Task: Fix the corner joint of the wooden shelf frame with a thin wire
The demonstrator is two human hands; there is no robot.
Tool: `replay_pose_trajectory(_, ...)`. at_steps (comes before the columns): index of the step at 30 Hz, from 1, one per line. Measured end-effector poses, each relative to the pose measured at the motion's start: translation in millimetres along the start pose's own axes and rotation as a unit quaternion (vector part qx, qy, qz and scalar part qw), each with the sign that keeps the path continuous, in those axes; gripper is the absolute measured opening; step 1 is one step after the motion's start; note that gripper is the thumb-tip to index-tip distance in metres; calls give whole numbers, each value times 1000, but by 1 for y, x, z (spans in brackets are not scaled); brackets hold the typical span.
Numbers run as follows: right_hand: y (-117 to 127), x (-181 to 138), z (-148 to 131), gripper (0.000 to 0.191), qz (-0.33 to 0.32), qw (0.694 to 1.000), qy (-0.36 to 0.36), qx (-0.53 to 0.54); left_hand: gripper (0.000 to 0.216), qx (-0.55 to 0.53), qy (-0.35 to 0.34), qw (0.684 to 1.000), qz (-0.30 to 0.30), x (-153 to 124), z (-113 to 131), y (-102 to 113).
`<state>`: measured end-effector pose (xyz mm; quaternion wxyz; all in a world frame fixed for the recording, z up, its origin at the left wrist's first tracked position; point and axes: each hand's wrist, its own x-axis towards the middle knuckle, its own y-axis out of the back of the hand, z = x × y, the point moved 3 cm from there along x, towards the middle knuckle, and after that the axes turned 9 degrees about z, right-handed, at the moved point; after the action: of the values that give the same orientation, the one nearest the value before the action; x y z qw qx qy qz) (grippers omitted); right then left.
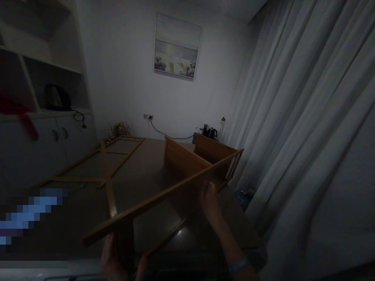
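A long wooden frame panel [164, 197] stands on edge across a dark table [140, 175], running from near me to the far right. My left hand [113, 261] is closed around a vertical post at the panel's near end. My right hand [209, 201] reaches forward, its fingers pressed against the panel's side near the middle. A wristband [238, 265] sits on my right forearm. Further wooden boards [183, 160] stand joined to the panel at the far end.
A flat wooden frame with crossed slats [102, 164] lies on the table's left. A kettle [55, 97] sits on the white shelf unit at left. Grey curtains [307, 136] hang along the right. A wall socket and cable [148, 116] are at the back.
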<state>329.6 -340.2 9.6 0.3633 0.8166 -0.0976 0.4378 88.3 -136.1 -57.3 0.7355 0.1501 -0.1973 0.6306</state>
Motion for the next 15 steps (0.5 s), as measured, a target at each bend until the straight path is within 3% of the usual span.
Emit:
replay_pose_trajectory(5, -5, 12, 17, 38, -13, 1000, 17, -15, 72, 23, 13, 1000, 4, -19, 14, -11)
replay_pose_trajectory(9, -11, 21, 32, 38, -28, 998, 39, -33, 84, 53, 13, 998, -42, -41, 26, -15)
replay_pose_trajectory(12, -18, 25, 43, 37, -39, 997, 52, -47, 83, 24, 19, 997, -68, -56, 16, -19)
replay_pose_trajectory(15, -26, 30, 54, 36, -54, 995, 63, -56, 62, -12, 24, 997, -74, -67, -10, -25)
